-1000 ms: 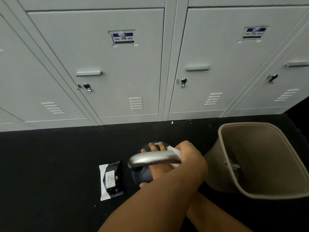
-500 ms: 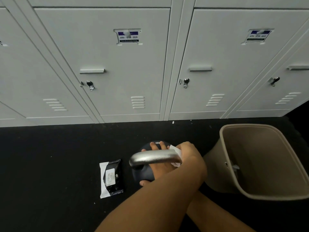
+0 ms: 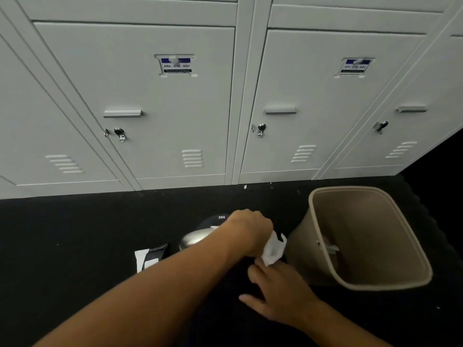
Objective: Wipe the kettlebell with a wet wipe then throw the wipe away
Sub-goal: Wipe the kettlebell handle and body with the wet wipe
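The dark kettlebell (image 3: 213,222) with a silver handle (image 3: 194,238) stands on the black floor, mostly hidden behind my left forearm. My left hand (image 3: 250,229) is just right of the handle and is closed on a crumpled white wet wipe (image 3: 273,247) that hangs below the fist. My right hand (image 3: 280,291) is lower, near me, with fingers spread and nothing in it; its fingertips reach up to the wipe's lower edge. The beige waste bin (image 3: 390,206) stands right of both hands, tilted, its opening facing me.
A black and white wipes pack (image 3: 150,256) lies on the floor left of the kettlebell. Grey lockers (image 3: 175,108) close off the far side. Something small and white lies inside the bin (image 3: 330,246).
My left hand has come off the kettlebell handle and moved right toward the bin with the wipe. My right hand has pulled back off the kettlebell's body toward me.
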Action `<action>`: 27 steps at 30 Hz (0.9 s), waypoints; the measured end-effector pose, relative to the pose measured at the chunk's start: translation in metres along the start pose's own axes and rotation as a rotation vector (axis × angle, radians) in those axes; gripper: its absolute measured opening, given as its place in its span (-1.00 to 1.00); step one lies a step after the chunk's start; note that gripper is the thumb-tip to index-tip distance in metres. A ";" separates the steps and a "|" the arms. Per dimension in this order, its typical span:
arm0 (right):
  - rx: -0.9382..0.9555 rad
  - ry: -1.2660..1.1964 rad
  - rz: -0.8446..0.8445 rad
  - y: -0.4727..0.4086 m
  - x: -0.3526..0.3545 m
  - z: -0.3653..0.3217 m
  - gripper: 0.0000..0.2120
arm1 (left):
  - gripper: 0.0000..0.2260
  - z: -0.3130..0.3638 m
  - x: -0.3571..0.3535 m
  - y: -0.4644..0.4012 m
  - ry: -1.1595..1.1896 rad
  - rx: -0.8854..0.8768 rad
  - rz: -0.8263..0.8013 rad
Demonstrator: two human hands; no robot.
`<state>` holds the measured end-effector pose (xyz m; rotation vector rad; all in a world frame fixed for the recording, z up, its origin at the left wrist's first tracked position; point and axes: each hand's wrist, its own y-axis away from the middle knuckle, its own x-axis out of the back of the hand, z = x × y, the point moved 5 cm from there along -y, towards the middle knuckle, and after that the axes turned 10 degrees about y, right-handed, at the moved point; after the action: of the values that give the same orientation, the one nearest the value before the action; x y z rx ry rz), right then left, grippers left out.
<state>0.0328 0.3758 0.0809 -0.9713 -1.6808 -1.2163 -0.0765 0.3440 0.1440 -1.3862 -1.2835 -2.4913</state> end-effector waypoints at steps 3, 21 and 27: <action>-0.309 -0.243 -0.080 -0.001 -0.017 0.036 0.02 | -0.67 -0.011 -0.003 0.006 0.023 -0.044 0.078; -0.334 -0.367 -0.359 -0.042 -0.031 0.055 -0.07 | -0.68 0.003 -0.003 -0.008 -0.010 0.015 0.050; -0.377 -0.348 -0.297 -0.034 -0.032 0.062 -0.50 | -0.69 0.008 -0.003 -0.016 0.051 0.087 0.118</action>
<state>0.0023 0.4238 0.0288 -1.2474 -1.9578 -1.6801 -0.0748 0.3590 0.1333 -1.3297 -1.2467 -2.3490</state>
